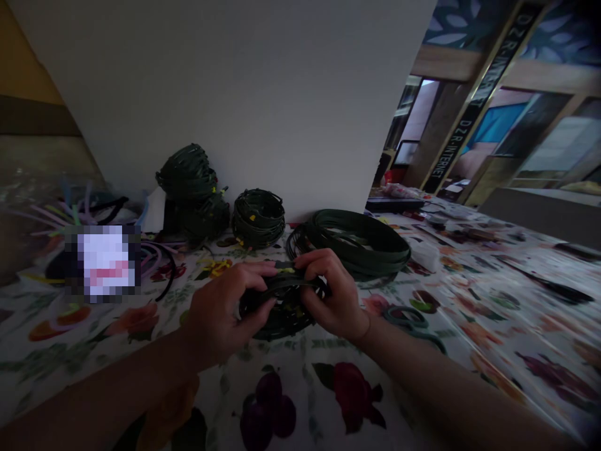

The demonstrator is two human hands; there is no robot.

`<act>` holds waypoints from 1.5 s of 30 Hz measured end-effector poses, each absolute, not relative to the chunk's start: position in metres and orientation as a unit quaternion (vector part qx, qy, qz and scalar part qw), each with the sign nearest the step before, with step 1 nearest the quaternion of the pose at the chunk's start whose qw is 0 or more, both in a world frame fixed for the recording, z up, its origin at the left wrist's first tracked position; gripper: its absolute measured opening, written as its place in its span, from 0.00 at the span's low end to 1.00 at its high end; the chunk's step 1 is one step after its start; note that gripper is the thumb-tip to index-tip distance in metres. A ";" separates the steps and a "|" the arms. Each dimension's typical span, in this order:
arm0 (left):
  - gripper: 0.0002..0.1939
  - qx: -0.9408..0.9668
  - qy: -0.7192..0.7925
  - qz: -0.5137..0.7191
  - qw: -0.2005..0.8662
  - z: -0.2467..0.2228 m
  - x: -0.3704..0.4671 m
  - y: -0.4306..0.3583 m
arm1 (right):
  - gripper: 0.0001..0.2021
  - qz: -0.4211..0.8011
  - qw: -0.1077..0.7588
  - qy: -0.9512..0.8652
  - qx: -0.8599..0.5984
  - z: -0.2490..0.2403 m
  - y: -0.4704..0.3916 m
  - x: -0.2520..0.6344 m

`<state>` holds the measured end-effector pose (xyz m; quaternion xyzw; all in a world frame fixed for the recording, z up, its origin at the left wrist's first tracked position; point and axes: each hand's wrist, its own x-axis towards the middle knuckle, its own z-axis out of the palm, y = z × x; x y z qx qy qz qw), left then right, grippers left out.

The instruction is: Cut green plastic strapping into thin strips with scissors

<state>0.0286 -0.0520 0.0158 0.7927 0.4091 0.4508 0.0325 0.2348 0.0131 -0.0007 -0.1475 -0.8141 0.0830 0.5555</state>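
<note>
Between my hands, above the flowered tablecloth, is a small round dark green woven basket [286,322]. It is made of flat strips and has a bit of yellow at its far rim. My left hand [225,304] pinches the left side of the rim between thumb and fingers. On the right side, my right hand [333,291] grips the rim the same way, its fingers bent over the top. A large coil of dark green strip [361,241] lies just behind my right hand. The basket's underside is hidden.
Stacked woven baskets [188,181] and a single one [259,219] stand at the back before a white panel [253,94]. Left are coloured stems [77,210] and a blurred-out item [107,263]. Green loops like scissor handles [406,318] and a dark pointed tool [558,288] lie right.
</note>
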 end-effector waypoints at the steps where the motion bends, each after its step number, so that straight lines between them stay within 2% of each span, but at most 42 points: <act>1: 0.11 0.794 0.404 0.453 0.027 0.015 0.029 -0.052 | 0.14 0.081 0.556 -0.814 -0.148 -0.001 0.013 0.235; 9: 0.16 0.810 0.301 0.502 -0.040 0.006 0.024 -0.044 | 0.15 0.032 0.556 -0.821 -0.121 -0.002 0.014 0.237; 17: 0.17 0.837 0.223 0.491 -0.098 0.021 0.026 -0.050 | 0.17 0.000 0.527 -0.847 -0.070 0.006 0.011 0.243; 20: 0.16 0.807 0.295 0.510 -0.039 0.021 0.027 -0.052 | 0.16 0.016 0.518 -0.851 -0.083 0.011 0.010 0.243; 25: 0.08 0.722 0.428 0.496 0.220 0.021 0.026 -0.043 | 0.16 0.120 0.455 -0.867 -0.162 0.018 0.013 0.240; 28: 0.09 0.686 0.451 0.476 0.314 0.020 0.026 -0.036 | 0.17 0.168 0.412 -0.872 -0.205 0.022 0.014 0.239; 35: 0.12 0.696 0.506 0.412 0.299 0.015 0.020 -0.029 | 0.15 0.289 0.333 -0.861 -0.253 0.026 0.013 0.238; 41: 0.13 0.719 0.539 0.366 0.241 0.013 0.016 -0.025 | 0.12 0.300 0.325 -0.857 -0.265 0.017 0.015 0.235; 45: 0.13 0.723 0.542 0.348 0.249 0.011 0.014 -0.022 | 0.10 0.316 0.297 -0.855 -0.285 0.013 0.018 0.234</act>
